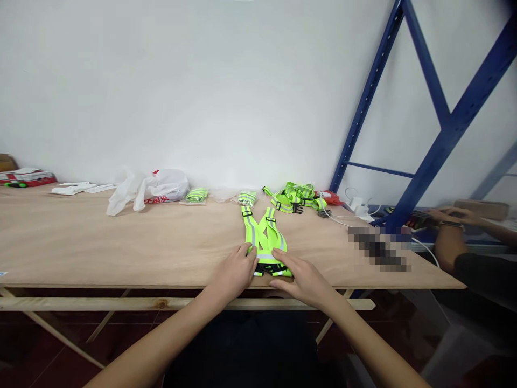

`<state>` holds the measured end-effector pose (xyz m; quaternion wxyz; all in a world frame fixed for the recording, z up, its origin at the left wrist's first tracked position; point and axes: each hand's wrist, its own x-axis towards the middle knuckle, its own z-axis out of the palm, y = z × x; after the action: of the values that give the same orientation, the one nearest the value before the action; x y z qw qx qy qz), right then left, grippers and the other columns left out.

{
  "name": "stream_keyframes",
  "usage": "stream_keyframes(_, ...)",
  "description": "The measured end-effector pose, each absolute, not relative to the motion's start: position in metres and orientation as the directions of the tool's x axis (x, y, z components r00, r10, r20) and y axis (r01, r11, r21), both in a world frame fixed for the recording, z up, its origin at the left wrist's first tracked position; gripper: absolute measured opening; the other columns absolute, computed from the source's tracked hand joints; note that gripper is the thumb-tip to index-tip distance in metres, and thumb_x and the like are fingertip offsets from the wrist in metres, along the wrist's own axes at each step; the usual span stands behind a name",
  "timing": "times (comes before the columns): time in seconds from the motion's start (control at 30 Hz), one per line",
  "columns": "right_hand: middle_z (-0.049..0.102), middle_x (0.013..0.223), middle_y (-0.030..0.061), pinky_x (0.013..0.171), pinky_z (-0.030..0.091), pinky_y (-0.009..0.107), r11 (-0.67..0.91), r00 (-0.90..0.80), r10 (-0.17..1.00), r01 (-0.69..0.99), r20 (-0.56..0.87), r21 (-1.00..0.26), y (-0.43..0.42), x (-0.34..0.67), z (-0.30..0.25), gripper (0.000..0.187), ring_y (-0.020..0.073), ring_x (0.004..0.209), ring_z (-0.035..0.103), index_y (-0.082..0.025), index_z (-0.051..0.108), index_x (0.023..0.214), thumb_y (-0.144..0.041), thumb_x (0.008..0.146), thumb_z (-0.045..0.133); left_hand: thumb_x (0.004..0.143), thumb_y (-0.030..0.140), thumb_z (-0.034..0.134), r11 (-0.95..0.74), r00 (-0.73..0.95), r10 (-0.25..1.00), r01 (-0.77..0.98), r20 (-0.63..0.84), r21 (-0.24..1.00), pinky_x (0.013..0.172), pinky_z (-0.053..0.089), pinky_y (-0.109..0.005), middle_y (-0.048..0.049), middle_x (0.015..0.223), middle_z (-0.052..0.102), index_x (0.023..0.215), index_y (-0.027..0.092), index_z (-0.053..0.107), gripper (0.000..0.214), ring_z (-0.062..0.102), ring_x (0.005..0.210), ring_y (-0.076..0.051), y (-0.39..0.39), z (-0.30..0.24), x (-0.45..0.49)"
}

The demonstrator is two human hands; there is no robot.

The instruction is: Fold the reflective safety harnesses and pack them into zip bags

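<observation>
Left grip [237, 268] on harness [264, 255], closure unclear

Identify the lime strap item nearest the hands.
The V-shaped lime fabric harness, touched by the left hand and right hand; two bagged, striped lime bundles and tangled lime straps lie farther back.

This looked like a workshop: a plywood worktop [121, 248] stood on a rough timber frame [100, 304], bagged straps [196, 195] lay along its back edge, and a blue rack [447, 129] rose by its far right corner.
</observation>
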<state>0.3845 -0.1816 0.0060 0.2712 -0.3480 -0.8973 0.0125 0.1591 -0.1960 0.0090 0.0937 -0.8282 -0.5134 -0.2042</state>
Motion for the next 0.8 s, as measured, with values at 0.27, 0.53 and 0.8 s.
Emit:
stream_keyframes(0.27, 0.065, 0.135, 0.0156, 0.101, 0.055, 0.043, 0.797, -0.632, 0.557, 0.589, 0.538, -0.133, -0.198, 0.387, -0.003, 0.061, 0.0292, 0.123, 0.063, -0.018, 0.055, 0.138, -0.029, 0.082, 0.076, 0.099, 0.019, 0.042, -0.591, 0.444, 0.788, 0.739, 0.427, 0.322, 0.099, 0.05, -0.04, -0.013, 0.123, 0.064, 0.122, 0.018, 0.062, 0.031, 0.06, 0.115, -0.026, -0.213, 0.018, 0.15)
stream_keyframes(0.53, 0.068, 0.13, 0.0137, 0.099, 0.056, 0.043, 0.788, -0.621, 0.574, 0.595, 0.534, -0.155, -0.203, 0.384, -0.002, 0.046, 0.029, 0.118, 0.066, -0.022, 0.059, 0.135, -0.024, 0.089, 0.065, 0.085, 0.049, 0.07, -0.631, 0.551, 0.771, 0.591, 0.32, 0.503, 0.097, 0.048, -0.036, -0.01, 0.131, 0.06, 0.134, 0.022, 0.051, 0.058, 0.059, 0.116, -0.027, -0.221, 0.039, 0.135)
stream_keyframes(0.8, 0.064, 0.135, 0.0158, 0.099, 0.056, 0.045, 0.778, -0.622, 0.574, 0.617, 0.533, -0.118, -0.205, 0.384, -0.004, 0.048, 0.03, 0.12, 0.065, -0.021, 0.058, 0.139, -0.027, 0.092, 0.063, 0.092, 0.032, 0.064, -0.643, 0.565, 0.756, 0.735, 0.332, 0.214, 0.103, 0.045, -0.045, -0.0112, 0.129, 0.06, 0.114, 0.021, 0.057, 0.026, 0.053, 0.123, -0.03, -0.228, 0.029, 0.137)
